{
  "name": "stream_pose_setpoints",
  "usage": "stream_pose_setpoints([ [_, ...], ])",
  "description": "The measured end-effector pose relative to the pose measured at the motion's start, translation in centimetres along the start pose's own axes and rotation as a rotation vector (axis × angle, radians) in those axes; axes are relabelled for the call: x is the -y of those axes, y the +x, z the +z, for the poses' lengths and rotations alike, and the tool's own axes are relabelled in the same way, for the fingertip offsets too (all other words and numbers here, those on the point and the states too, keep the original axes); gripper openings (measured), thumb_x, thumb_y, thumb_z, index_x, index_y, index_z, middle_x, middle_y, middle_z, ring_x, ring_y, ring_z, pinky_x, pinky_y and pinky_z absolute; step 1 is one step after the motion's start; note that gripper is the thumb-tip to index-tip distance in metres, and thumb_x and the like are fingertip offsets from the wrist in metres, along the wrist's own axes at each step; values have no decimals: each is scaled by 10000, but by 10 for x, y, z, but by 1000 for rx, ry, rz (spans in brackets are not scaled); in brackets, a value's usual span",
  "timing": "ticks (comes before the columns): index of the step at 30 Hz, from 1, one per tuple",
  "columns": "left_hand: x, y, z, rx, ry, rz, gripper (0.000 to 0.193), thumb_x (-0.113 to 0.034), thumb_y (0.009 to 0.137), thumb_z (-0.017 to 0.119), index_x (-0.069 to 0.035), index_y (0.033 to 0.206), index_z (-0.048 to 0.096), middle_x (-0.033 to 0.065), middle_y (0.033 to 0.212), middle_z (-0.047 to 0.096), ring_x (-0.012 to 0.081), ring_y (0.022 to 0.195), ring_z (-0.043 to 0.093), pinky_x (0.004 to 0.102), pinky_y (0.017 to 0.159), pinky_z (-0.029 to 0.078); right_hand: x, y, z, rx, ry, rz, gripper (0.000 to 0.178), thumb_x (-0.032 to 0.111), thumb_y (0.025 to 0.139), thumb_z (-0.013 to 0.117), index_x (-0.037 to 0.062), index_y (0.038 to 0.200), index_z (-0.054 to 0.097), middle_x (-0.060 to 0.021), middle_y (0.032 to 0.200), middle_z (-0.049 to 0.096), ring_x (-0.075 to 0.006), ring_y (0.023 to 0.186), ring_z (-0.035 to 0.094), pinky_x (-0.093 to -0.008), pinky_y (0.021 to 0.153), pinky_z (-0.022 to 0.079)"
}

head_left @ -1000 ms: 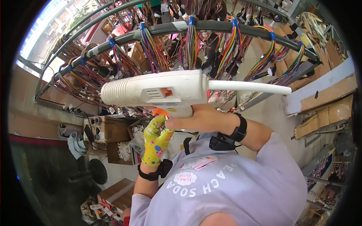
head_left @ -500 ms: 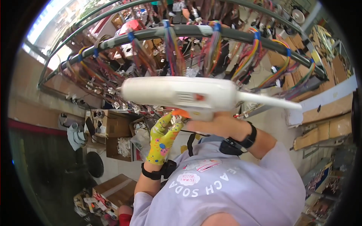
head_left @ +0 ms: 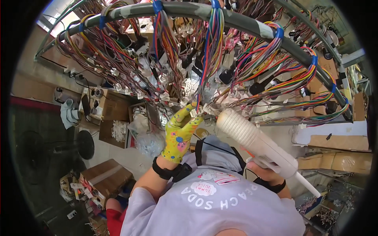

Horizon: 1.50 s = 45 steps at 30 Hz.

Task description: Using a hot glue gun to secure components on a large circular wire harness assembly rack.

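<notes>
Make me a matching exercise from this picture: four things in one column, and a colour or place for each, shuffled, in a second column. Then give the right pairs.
Things:
1. left hand
2. right hand
3. curved bar
4. cardboard box

Descriptions:
A. overhead, with bundles of coloured wires hanging from it
B. in a yellow patterned glove, fingers at a white connector
C. on the floor at lower left
D. gripping a white glue gun

Pairs: 1-B, 2-D, 3-A, 4-C

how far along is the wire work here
Done: many coloured wire bundles already hang tied to the curved rail. In hand: the gloved left hand pinches a white connector, and the right hand aims a white gun-shaped tool at it. Left: loose connectors dangle nearby.
</notes>
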State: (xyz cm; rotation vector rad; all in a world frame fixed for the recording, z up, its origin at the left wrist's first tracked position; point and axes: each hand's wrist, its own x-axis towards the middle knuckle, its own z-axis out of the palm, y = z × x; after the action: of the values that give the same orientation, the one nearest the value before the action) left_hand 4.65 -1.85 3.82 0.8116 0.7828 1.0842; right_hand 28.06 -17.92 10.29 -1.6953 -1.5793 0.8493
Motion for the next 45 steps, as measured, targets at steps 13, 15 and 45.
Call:
stream_pose_setpoints([
  [13, -26, -13, 11, 429, -20, -366, 352, -62, 806, 700, 35, 1131, 605, 120, 1024, 662, 194, 915, 641, 323, 844, 511, -1, 38, 20, -6, 694, -15, 577, 135, 732, 730, -15, 1245, 513, -123, 1168, 609, -247, 1124, 553, -368, 962, 423],
  [15, -26, -20, 9, 447, -133, -386, 362, -89, 823, 694, 35, 1150, 601, 124, 1020, 663, 193, 915, 637, 315, 841, 501, 4, 52, 19, 10, 739, 13, 608, 147, 729, 743, -18, 1262, 500, -128, 1189, 601, -255, 1135, 548, -379, 974, 415],
  [45, -18, -23, 2, 21, 203, 23, 270, -28, 837, 668, 2, 1100, 615, 69, 1012, 668, 120, 885, 630, 255, 776, 505, 68, 74, 29, 305, 912, -28, 719, 23, 710, 688, 9, 1362, 384, -152, 1238, 564, -276, 1196, 512, -403, 1042, 381],
])
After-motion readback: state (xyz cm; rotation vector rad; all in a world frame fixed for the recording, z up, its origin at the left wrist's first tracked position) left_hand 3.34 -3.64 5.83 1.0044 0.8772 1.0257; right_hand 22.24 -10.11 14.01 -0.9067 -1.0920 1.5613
